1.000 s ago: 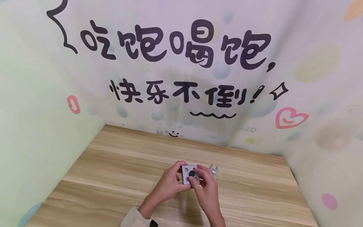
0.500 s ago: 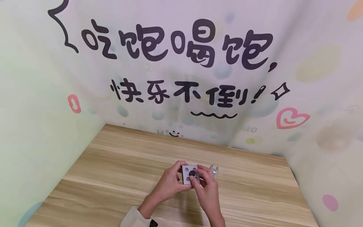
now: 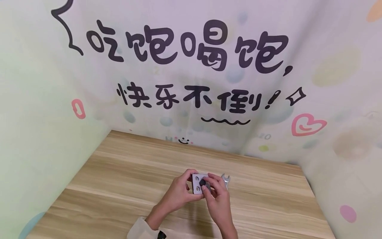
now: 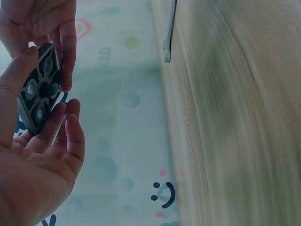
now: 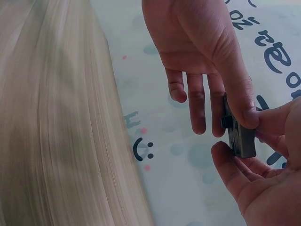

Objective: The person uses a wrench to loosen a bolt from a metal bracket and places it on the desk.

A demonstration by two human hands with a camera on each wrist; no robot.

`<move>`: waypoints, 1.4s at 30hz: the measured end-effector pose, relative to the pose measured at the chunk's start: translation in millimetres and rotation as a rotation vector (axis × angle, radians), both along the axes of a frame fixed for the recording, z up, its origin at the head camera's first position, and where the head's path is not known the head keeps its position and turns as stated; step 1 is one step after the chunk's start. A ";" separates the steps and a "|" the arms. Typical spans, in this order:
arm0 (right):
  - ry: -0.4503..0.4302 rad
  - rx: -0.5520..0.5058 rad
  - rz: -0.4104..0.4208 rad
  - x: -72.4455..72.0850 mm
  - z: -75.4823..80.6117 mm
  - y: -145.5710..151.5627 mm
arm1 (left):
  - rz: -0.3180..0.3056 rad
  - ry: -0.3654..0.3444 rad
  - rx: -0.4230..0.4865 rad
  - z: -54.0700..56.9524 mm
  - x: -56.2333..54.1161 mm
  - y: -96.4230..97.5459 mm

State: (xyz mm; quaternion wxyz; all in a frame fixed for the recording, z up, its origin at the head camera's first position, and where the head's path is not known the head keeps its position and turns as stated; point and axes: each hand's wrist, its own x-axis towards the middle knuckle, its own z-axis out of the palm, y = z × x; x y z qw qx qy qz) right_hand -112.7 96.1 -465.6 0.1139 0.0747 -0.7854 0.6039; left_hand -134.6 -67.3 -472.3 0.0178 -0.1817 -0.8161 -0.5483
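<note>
A square silver-grey plate (image 3: 195,184) with round holes near its corners is held above the table. My left hand (image 3: 176,194) grips it by its edges, thumb and fingers on opposite sides. A black bolt (image 3: 202,182) stands at the middle of its upper face. My right hand (image 3: 219,198) pinches the bolt head between thumb and forefinger, covering the right part of the plate. In the left wrist view the plate (image 4: 34,101) shows a face with dark recesses and a dark round stub at its centre. In the right wrist view the plate (image 5: 244,142) appears nearly edge-on.
A silver open-ended wrench (image 3: 225,178) lies on the wooden table (image 3: 134,172) just beyond my right hand, its lower part hidden by that hand. Printed cloth walls (image 3: 167,116) rise behind the table and on both sides.
My right thumb has shifted slightly to the right at the bolt head, uncovering more of it. The left hand and plate have hardly moved.
</note>
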 end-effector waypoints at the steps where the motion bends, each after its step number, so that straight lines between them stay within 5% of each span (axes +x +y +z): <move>1: -0.001 0.003 0.001 0.3 -0.1 0.2 | -0.003 -0.007 0.000 0.2 0.2 -0.1; 15: -0.010 -0.070 -0.011 0.6 1.0 1.5 | 0.023 0.049 -0.011 1.6 1.2 4.5; 24: 0.036 -0.047 -0.067 -0.1 0.5 -1.8 | 0.011 0.034 -0.022 1.1 2.5 4.5; 42: 0.035 -0.034 -0.049 -0.4 -0.7 -0.4 | 0.009 0.024 -0.008 0.5 1.9 3.8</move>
